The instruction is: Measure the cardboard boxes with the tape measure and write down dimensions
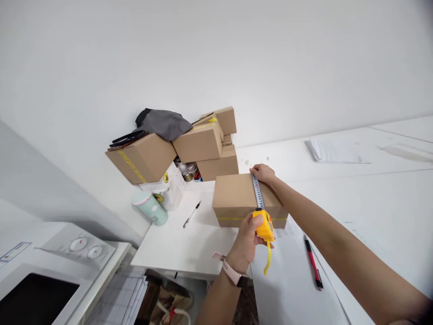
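Note:
A closed cardboard box (pixel 233 192) with yellow tape along its near side sits on the white table. My left hand (pixel 249 237) is wrapped round a yellow tape measure (pixel 264 225) at the box's near edge, its yellow strap hanging down. From the case, the metal blade (pixel 258 192) runs across the box top to the far edge. There my right hand (pixel 264 173) pinches the blade's end, fingers closed and partly hidden. A watch with a pink band (pixel 231 271) is on my left wrist.
Several cardboard boxes (pixel 199 142) are stacked at the back left, a grey cloth (pixel 165 123) on top. A mint bottle (pixel 152 210), a black-and-white pen (pixel 192 214), a red pen (pixel 313 264) and papers (pixel 329 150) lie about. A white microwave (pixel 61 253) stands at left.

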Demonstrator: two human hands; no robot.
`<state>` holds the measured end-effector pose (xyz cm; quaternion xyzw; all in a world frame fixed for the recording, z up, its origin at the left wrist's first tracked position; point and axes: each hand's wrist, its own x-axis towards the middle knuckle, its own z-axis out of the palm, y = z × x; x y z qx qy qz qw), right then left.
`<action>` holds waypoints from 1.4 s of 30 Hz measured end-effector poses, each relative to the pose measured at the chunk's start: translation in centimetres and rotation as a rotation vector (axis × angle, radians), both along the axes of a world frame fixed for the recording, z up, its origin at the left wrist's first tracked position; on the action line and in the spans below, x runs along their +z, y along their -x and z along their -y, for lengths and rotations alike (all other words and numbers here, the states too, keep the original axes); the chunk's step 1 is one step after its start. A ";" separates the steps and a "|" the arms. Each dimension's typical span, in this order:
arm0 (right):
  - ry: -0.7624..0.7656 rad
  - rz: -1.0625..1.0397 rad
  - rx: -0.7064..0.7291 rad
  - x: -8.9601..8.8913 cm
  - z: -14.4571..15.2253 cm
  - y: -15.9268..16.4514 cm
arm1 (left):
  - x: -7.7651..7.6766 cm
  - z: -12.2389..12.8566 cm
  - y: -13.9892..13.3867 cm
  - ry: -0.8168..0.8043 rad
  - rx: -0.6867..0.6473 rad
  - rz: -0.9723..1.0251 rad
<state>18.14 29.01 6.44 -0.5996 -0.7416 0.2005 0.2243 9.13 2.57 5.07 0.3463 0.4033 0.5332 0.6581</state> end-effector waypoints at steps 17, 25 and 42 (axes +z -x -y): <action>-0.020 -0.551 0.037 1.0 1.9 -2.9 | 0.3 3.2 0.2 -0.060 0.053 -0.013; 0.034 -0.805 -0.149 -5.4 12.0 -11.8 | -3.7 5.9 8.4 -0.267 0.549 -0.334; -0.205 -0.350 -0.058 1.5 8.2 -8.2 | 3.0 -2.4 13.4 -0.311 0.347 -0.305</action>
